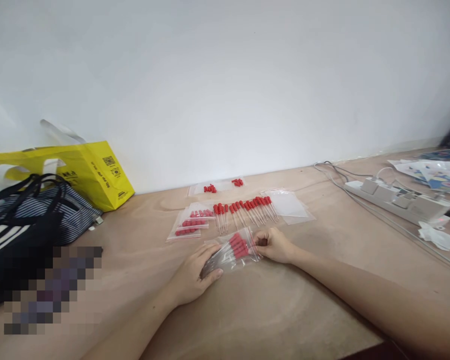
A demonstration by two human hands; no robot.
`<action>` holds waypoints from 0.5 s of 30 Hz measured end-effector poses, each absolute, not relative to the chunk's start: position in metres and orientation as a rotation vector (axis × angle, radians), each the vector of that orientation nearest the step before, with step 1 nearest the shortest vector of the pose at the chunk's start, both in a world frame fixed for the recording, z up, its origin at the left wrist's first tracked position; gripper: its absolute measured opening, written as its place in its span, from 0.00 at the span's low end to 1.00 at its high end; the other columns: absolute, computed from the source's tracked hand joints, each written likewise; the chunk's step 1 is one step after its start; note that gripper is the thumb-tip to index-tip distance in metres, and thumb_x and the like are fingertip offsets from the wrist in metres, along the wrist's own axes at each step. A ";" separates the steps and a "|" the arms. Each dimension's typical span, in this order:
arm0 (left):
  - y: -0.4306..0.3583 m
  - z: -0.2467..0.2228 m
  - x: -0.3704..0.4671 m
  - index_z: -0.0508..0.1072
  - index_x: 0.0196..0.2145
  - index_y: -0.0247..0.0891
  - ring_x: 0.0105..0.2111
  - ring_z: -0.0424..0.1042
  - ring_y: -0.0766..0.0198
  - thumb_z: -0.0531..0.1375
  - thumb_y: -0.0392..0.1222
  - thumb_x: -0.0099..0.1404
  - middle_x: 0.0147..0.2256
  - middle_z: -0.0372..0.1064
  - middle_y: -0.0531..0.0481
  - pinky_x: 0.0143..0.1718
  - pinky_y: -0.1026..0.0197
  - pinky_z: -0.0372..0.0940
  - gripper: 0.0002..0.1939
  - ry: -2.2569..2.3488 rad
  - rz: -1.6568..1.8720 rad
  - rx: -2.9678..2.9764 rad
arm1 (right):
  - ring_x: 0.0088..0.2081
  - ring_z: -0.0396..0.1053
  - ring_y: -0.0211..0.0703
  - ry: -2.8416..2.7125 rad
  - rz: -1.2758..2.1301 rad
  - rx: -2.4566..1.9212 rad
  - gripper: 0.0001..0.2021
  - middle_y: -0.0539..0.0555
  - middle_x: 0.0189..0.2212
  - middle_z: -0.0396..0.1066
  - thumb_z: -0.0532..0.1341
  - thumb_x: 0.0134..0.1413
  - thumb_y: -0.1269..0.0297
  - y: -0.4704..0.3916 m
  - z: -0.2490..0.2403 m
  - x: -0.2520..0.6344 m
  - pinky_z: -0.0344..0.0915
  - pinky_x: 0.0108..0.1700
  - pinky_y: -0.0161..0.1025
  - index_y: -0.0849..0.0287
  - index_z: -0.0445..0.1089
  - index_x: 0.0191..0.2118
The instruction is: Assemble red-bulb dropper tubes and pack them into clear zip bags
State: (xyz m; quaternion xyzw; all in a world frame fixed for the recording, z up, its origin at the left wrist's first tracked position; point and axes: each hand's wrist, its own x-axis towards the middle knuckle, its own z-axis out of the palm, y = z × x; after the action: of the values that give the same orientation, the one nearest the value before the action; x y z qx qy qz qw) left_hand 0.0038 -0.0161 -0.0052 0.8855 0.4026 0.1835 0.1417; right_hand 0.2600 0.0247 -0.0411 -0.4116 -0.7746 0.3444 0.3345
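Note:
A clear zip-lock bag [228,258] holding several droppers with red rubber bulbs [241,245] is tilted just above the table. My left hand [195,272] grips its lower end, where the thin clear stems point, with the thumb in front. At the bag's opening, by the red seal line, the fingers of my right hand [273,245] are closed on the edge. Just beyond lies a row of loose red-bulbed droppers [243,207]. Filled zip-lock bags [189,225] overlap to its left, and flat clear bags [290,205] lie to its right.
More red-bulbed droppers [210,188] lie on plastic near the wall. On the right are a power strip [397,202] with plugs and cables, crumpled white tissue [440,237] and printed packets [431,172]. A yellow bag [97,175] and a black bag [18,245] stand left.

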 end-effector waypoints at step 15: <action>0.003 -0.009 -0.015 0.63 0.50 0.39 0.52 0.59 0.58 0.49 0.41 0.63 0.52 0.59 0.45 0.51 0.51 0.56 0.18 1.267 0.493 2.635 | 0.27 0.63 0.34 -2.265 0.315 -1.013 0.15 0.52 0.31 0.66 0.56 0.49 0.68 0.028 -0.031 0.276 0.59 0.29 0.31 0.55 0.65 0.45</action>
State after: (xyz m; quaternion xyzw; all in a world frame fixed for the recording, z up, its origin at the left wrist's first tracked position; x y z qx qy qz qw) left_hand -0.0149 0.0028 -0.0086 0.8851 0.4258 0.1657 0.0882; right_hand 0.2757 0.0278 -0.0308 -0.3844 -0.8596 0.1195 0.3146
